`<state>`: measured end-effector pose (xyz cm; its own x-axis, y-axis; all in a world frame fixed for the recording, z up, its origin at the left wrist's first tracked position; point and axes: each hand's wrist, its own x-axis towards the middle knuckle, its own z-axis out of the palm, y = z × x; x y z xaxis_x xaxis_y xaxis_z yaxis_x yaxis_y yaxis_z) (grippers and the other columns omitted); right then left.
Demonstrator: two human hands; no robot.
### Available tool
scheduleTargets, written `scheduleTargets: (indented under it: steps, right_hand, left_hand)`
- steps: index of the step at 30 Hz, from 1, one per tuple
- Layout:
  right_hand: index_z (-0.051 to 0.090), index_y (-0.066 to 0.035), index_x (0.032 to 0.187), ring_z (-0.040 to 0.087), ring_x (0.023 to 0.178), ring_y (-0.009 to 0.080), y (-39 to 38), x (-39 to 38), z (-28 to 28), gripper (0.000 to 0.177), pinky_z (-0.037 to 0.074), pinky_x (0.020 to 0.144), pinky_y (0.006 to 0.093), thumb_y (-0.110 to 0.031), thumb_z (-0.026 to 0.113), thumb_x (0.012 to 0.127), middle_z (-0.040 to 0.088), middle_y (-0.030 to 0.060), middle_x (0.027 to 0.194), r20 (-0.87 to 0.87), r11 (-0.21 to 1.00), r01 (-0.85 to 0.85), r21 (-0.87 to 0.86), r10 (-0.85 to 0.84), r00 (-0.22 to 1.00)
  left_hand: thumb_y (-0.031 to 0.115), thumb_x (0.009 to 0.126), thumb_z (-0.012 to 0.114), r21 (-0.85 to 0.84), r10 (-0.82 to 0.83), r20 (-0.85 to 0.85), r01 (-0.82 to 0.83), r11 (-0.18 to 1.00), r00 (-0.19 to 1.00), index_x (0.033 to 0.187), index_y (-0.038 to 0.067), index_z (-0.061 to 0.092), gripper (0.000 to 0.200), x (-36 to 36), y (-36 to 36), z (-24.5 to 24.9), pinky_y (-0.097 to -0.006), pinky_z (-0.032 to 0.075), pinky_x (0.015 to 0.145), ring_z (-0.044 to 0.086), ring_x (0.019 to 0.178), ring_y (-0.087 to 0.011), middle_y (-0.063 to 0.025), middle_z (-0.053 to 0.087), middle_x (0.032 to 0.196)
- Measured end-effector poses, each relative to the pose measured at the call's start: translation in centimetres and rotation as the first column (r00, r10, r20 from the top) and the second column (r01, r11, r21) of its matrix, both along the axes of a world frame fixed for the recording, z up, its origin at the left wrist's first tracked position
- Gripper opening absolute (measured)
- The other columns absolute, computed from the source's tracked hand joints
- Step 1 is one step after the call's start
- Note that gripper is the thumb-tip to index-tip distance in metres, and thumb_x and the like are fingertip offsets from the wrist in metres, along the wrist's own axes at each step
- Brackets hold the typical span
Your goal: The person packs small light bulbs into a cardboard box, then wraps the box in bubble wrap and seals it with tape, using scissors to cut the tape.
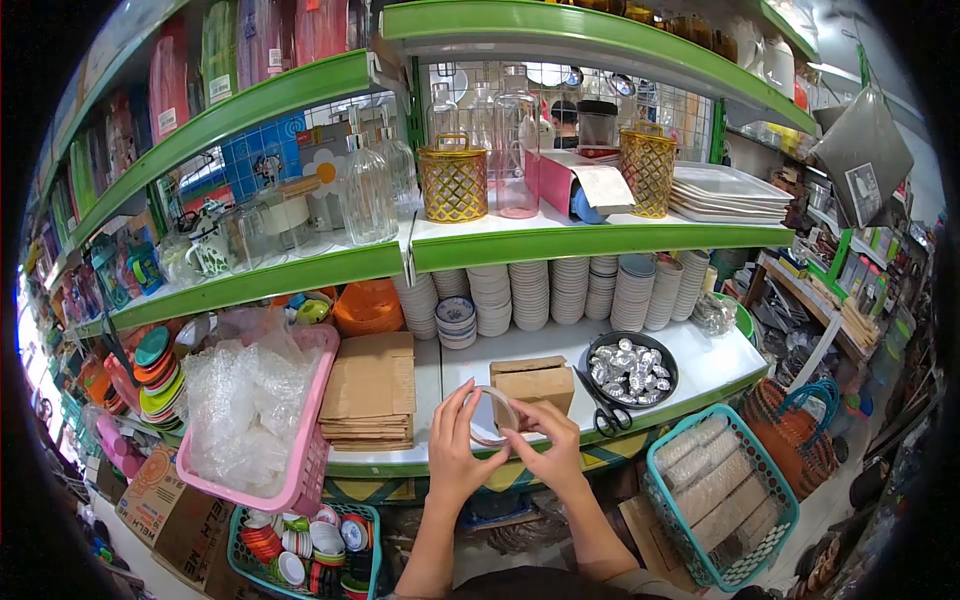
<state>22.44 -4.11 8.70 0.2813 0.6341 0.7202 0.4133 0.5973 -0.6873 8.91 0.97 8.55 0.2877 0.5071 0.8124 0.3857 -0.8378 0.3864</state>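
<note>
My left hand (459,440) and my right hand (550,446) are raised at the edge of the lower shelf, fingers curved around the two sides of a small round bowl (487,416). Tilted on its side, the bowl shows a pale surface and a thin brownish rim. Just behind it lies a folded cardboard box (533,383). Left of my hands is a stack of flat cardboard pieces (367,388). To the right lie black-handled scissors (611,420), close to a black pan (672,371) filled with small shiny metal molds.
Stacked bowls (535,296) line the back of the lower shelf (455,362). A pink basket (310,440) of bubble wrap stands left. Below are a teal basket (377,545) of small dishes and another teal basket (660,480) of wrapped packs. Glass bottles (369,195) stand above.
</note>
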Motion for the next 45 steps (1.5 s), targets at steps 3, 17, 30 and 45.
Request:
scheduleTargets:
  steps: [3, 17, 30, 45]
  right_hand:
    - [0.065, 0.0, 0.108, 0.062, 0.074, 0.0121, -0.1, 0.1, -0.4, 0.037, 0.054, 0.067, 0.0248, 0.006, 0.071, 0.072, 0.063, 0.0085, 0.084, 0.0, 0.999, 0.018, -0.034, -0.018, 1.0]
    - [0.066, 0.0, 0.108, 0.061, 0.075, 0.012, 0.3, 0.2, -0.4, 0.037, 0.054, 0.068, 0.0246, 0.007, 0.071, 0.071, 0.063, 0.0085, 0.088, -0.007, 0.997, 0.07, 0.032, -0.07, 0.998]
    - [0.066, -0.001, 0.106, 0.06, 0.071, 0.0126, -0.2, 0.1, 0.7, 0.037, 0.053, 0.066, 0.0242, 0.005, 0.072, 0.071, 0.063, 0.0085, 0.084, 0.034, 0.993, 0.116, 0.017, -0.116, 0.993]
    - [0.066, -0.002, 0.108, 0.062, 0.07, 0.0138, -0.1, 0.4, 0.2, 0.037, 0.054, 0.064, 0.0253, 0.002, 0.072, 0.072, 0.063, 0.0089, 0.082, 0.017, 0.989, 0.145, 0.03, -0.146, 0.989]
  left_hand:
    - [0.015, 0.059, 0.08, -0.045, -0.036, 0.015, 0.036, 0.998, 0.999, 0.129, 0.002, 0.046, 0.079, 0.1, 0.0, 0.0, -0.0421, 0.041, 0.096, 0.048, 0.117, -0.0333, -0.0148, 0.047, 0.132]
    - [0.016, 0.058, 0.082, -0.069, -0.002, 0.035, 0.004, 0.998, 0.999, 0.131, 0.002, 0.044, 0.084, 0.3, 0.0, -0.1, -0.0401, 0.044, 0.092, 0.05, 0.113, -0.032, -0.0136, 0.047, 0.131]
    - [0.019, 0.054, 0.084, -0.141, 0.024, 0.084, -0.012, 0.99, 0.996, 0.128, 0.005, 0.046, 0.084, 0.6, 0.0, -0.2, -0.0408, 0.044, 0.091, 0.049, 0.111, -0.0319, -0.0136, 0.049, 0.123]
    - [0.026, 0.053, 0.086, -0.164, 0.051, 0.079, -0.037, 0.986, 0.996, 0.128, 0.006, 0.046, 0.088, 0.8, 0.3, -0.5, -0.041, 0.045, 0.086, 0.052, 0.105, -0.0318, -0.0141, 0.049, 0.114]
